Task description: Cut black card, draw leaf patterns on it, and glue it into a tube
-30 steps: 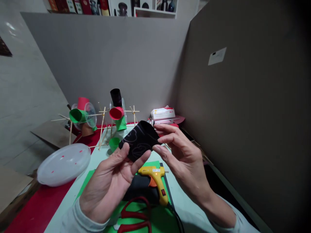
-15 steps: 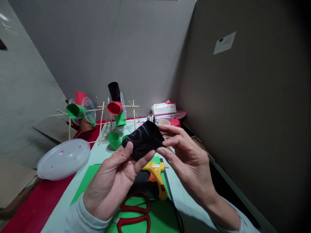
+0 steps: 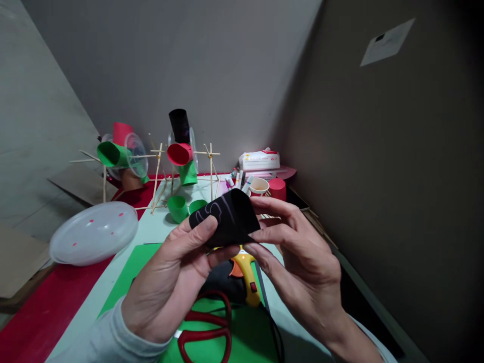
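Note:
A black paper tube (image 3: 223, 214) with pale curly drawn lines is held between both hands over the table. My left hand (image 3: 177, 272) wraps its left end from below, the thumb pressed on its side. With thumb and fingertips, my right hand (image 3: 298, 257) pinches the lower edge of its open right end. Below lie a yellow hot glue gun (image 3: 249, 282) with an orange trigger, partly hidden by the hands, and red-handled scissors (image 3: 206, 327). Both rest over green paper (image 3: 126, 282).
Two wheel-like builds of coloured tubes and clear discs, a red-and-green one (image 3: 123, 151) and a black-topped one (image 3: 181, 151), stand on stick frames. Nearby are a translucent lid (image 3: 94, 234), green cups (image 3: 177, 207), markers (image 3: 245, 182), a paper cup (image 3: 259, 187) and a wipes pack (image 3: 260, 160).
The black tube has turned in my hands, and its open end now faces more to the right. My left thumb has slid further along it. The view has shifted slightly.

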Demonstrator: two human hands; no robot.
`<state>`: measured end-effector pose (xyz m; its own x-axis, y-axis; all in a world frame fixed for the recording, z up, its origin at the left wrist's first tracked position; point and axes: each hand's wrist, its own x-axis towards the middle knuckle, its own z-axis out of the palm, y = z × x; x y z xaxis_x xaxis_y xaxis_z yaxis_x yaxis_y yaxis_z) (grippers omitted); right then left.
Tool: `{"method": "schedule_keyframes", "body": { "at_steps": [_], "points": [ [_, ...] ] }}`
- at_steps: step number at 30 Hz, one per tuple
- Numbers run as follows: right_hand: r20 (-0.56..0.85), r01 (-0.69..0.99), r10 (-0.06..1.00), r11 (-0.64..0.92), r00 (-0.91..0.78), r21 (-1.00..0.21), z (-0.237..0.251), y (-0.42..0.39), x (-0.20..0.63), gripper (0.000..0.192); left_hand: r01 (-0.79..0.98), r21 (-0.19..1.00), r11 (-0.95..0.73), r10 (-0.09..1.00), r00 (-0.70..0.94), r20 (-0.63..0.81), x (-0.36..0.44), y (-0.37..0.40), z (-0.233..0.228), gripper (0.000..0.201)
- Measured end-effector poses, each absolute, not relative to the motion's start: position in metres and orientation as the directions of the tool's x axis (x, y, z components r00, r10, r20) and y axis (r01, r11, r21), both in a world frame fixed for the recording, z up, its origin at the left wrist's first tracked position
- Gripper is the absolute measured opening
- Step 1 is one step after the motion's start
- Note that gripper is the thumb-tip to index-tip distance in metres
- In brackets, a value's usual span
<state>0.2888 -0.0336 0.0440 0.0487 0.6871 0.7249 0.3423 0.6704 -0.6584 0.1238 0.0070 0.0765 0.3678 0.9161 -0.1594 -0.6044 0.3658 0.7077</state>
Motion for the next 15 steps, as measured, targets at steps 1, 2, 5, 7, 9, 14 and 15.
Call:
{"method": "schedule_keyframes", "body": {
  "at_steps": [1, 2, 5, 7, 9, 14, 15],
  "points": [
    [0.725, 0.341, 0.688, 0.67, 0.049, -0.659, 0.0439, -0.0338, 0.2883, 0.02, -0.599, 0.712, 0.366, 0.918, 0.36, -0.168, 0.1233, 0.0067, 0.0768, 0.017],
    [0.726, 0.342, 0.686, 0.672, 0.049, -0.657, 0.0438, -0.0339, 0.2879, 0.019, -0.595, 0.715, 0.366, 0.919, 0.354, -0.176, 0.1228, 0.0064, 0.077, 0.016],
    [0.724, 0.352, 0.688, 0.667, 0.05, -0.657, 0.0432, -0.0342, 0.2872, 0.019, -0.58, 0.726, 0.37, 0.919, 0.344, -0.194, 0.1221, 0.0066, 0.0772, 0.014],
    [0.72, 0.354, 0.692, 0.662, 0.05, -0.66, 0.0427, -0.0347, 0.2866, 0.019, -0.575, 0.726, 0.378, 0.916, 0.346, -0.202, 0.122, 0.0074, 0.0774, 0.014],
    [0.72, 0.35, 0.692, 0.662, 0.056, -0.663, 0.0422, -0.0352, 0.2858, 0.019, -0.575, 0.718, 0.393, 0.91, 0.352, -0.217, 0.1219, 0.0081, 0.0778, 0.013],
    [0.727, 0.348, 0.685, 0.669, 0.053, -0.656, 0.0421, -0.0356, 0.2839, 0.02, -0.597, 0.684, 0.418, 0.905, 0.335, -0.261, 0.1216, 0.0077, 0.0795, 0.018],
    [0.73, 0.35, 0.682, 0.672, 0.053, -0.653, 0.042, -0.0356, 0.2839, 0.02, -0.599, 0.681, 0.42, 0.905, 0.329, -0.269, 0.1217, 0.0075, 0.08, 0.019]
  ]
}}
